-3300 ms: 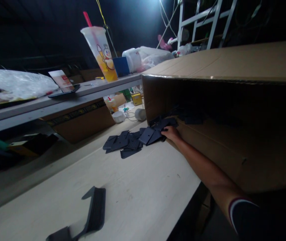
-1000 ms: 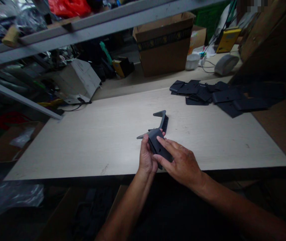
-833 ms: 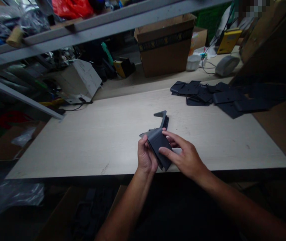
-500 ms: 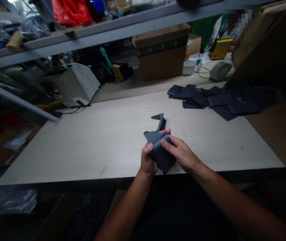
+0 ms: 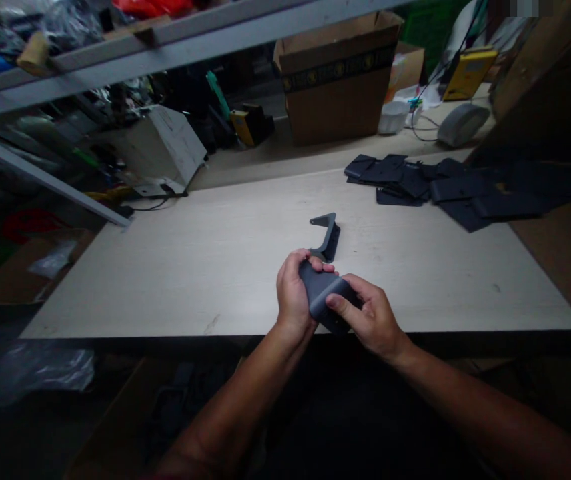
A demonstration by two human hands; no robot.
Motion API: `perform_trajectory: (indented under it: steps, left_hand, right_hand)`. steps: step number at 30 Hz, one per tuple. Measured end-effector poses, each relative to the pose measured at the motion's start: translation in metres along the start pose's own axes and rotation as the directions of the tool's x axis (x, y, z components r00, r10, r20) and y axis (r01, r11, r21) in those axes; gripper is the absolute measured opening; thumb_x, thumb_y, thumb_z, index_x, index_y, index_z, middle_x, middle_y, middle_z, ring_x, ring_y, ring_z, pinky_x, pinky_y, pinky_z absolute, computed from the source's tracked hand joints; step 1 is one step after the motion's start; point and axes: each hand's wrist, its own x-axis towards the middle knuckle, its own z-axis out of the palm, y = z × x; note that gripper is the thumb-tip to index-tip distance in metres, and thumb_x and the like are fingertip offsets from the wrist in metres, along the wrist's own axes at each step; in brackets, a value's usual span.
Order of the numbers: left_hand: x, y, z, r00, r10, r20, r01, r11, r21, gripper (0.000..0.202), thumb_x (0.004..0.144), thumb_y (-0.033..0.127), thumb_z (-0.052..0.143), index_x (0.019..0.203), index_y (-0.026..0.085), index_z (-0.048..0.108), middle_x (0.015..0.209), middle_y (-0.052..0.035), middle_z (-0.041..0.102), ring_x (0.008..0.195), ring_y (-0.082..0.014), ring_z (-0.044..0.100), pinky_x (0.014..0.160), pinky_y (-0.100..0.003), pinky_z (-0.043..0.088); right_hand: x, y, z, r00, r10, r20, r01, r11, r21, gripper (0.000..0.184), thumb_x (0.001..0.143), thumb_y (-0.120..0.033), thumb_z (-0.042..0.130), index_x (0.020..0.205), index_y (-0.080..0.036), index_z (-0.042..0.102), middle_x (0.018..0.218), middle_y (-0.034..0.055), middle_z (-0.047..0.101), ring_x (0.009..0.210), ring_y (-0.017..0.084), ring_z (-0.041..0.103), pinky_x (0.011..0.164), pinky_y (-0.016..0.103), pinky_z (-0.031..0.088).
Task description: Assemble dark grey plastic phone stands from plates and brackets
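A dark grey plastic part with a rounded edge (image 5: pixel 323 295) is held between my two hands above the front edge of the table. My left hand (image 5: pixel 294 293) wraps round its left side, with the fingertips showing over the far end. On the right, my right hand (image 5: pixel 365 311) grips the part with the thumb on top and the fingers partly hidden behind it. Just beyond my hands, a dark bracket-shaped piece (image 5: pixel 333 239) lies on the pale table (image 5: pixel 205 260). Its near end is partly hidden by my left hand.
Several flat black parts (image 5: pixel 390 175) lie piled at the table's back right. Behind stand a cardboard box (image 5: pixel 338 107), a roll of tape (image 5: pixel 462 125) and a yellow device (image 5: pixel 469 72). A metal shelf bar (image 5: pixel 190 50) crosses overhead; a white box-shaped machine (image 5: pixel 163 150) stands at back left.
My left hand has shifted up round the grey part's far end, and the part has turned. My right thumb still presses on it. The view has tilted down a little.
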Motion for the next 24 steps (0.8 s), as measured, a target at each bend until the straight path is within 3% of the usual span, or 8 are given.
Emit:
perform_trajectory:
  steps: [4, 6, 9, 11, 13, 16, 20, 24]
  left_hand:
    - [0.007, -0.003, -0.007, 0.997, 0.071, 0.035, -0.073, 0.993, 0.088, 0.024, 0.088, 0.042, 0.067, 0.086, 0.019, 0.063, 0.067, 0.0007, 0.063, 0.067, -0.0186, 0.068, 0.078, -0.032, 0.056]
    - [0.014, -0.001, -0.017, 0.983, 0.131, 0.125, -0.158, 0.960, 0.231, 0.031, 0.093, 0.048, 0.062, 0.091, 0.018, 0.070, 0.073, -0.0042, 0.070, 0.072, -0.0213, 0.069, 0.077, -0.032, 0.054]
    - [0.020, 0.009, -0.031, 0.911, 0.230, 0.343, -0.390, 0.748, 0.536, 0.033, 0.095, 0.048, 0.066, 0.086, 0.018, 0.078, 0.089, -0.0092, 0.075, 0.088, -0.0232, 0.067, 0.082, -0.029, 0.047]
    - [0.020, 0.017, -0.037, 0.850, 0.152, 0.504, -0.492, 0.570, 0.658, 0.033, 0.096, 0.044, 0.068, 0.076, 0.019, 0.076, 0.081, -0.0059, 0.070, 0.081, -0.0203, 0.061, 0.075, -0.027, 0.041]
    - [0.018, 0.023, -0.037, 0.785, -0.001, 0.620, -0.544, 0.479, 0.689, 0.041, 0.099, 0.045, 0.063, 0.068, 0.019, 0.068, 0.066, -0.0012, 0.057, 0.067, -0.0170, 0.050, 0.066, -0.028, 0.033]
    - [0.020, 0.025, -0.036, 0.730, -0.132, 0.671, -0.523, 0.525, 0.672, 0.048, 0.101, 0.049, 0.058, 0.063, 0.019, 0.057, 0.062, 0.0011, 0.045, 0.061, -0.0147, 0.040, 0.060, -0.029, 0.027]
    - [0.027, 0.014, -0.041, 0.822, -0.081, 0.563, -0.368, 0.680, 0.635, 0.056, 0.097, 0.058, 0.062, 0.059, 0.019, 0.050, 0.059, 0.0019, 0.039, 0.056, -0.0128, 0.033, 0.056, -0.029, 0.026]
    - [0.027, 0.001, -0.045, 0.926, -0.017, 0.378, -0.220, 0.789, 0.574, 0.057, 0.092, 0.062, 0.066, 0.058, 0.019, 0.050, 0.057, 0.0023, 0.039, 0.054, -0.0117, 0.033, 0.053, -0.028, 0.027]
  right_hand:
    - [0.007, -0.006, -0.008, 0.996, 0.050, 0.067, -0.052, 0.998, 0.022, 0.030, 0.088, -0.047, 0.080, 0.086, -0.019, 0.070, 0.080, 0.0000, 0.064, 0.075, 0.015, 0.057, 0.069, 0.026, 0.046]
    - [0.011, -0.008, -0.017, 0.991, 0.095, 0.095, -0.096, 0.995, 0.009, 0.029, 0.086, -0.045, 0.083, 0.087, -0.019, 0.073, 0.080, -0.0002, 0.067, 0.074, 0.014, 0.059, 0.068, 0.025, 0.047]
    - [0.016, -0.010, -0.030, 0.973, 0.190, 0.130, -0.191, 0.982, -0.008, 0.032, 0.084, -0.049, 0.084, 0.089, -0.018, 0.075, 0.079, 0.0002, 0.069, 0.070, 0.014, 0.061, 0.065, 0.025, 0.047]
    - [0.019, -0.011, -0.035, 0.952, 0.250, 0.179, -0.246, 0.968, -0.041, 0.035, 0.083, -0.051, 0.084, 0.088, -0.017, 0.076, 0.077, 0.0008, 0.070, 0.068, 0.015, 0.061, 0.062, 0.025, 0.047]
    - [0.022, -0.013, -0.036, 0.940, 0.255, 0.228, -0.236, 0.966, -0.106, 0.035, 0.083, -0.051, 0.084, 0.086, -0.017, 0.077, 0.078, 0.0012, 0.071, 0.070, 0.016, 0.062, 0.063, 0.026, 0.048]
    - [0.025, -0.016, -0.036, 0.950, 0.203, 0.236, -0.154, 0.965, -0.211, 0.034, 0.087, -0.052, 0.081, 0.086, -0.018, 0.079, 0.079, 0.0006, 0.072, 0.074, 0.016, 0.063, 0.066, 0.026, 0.047]
    - [0.023, -0.015, -0.044, 0.989, 0.084, 0.119, -0.031, 0.918, -0.395, 0.036, 0.095, -0.055, 0.072, 0.088, -0.021, 0.081, 0.081, 0.0002, 0.073, 0.075, 0.015, 0.064, 0.067, 0.026, 0.046]
    - [0.015, -0.006, -0.049, 0.999, 0.026, -0.043, -0.040, 0.932, -0.361, 0.045, 0.097, -0.056, 0.068, 0.076, -0.017, 0.079, 0.067, 0.0013, 0.066, 0.063, 0.013, 0.057, 0.058, 0.025, 0.040]
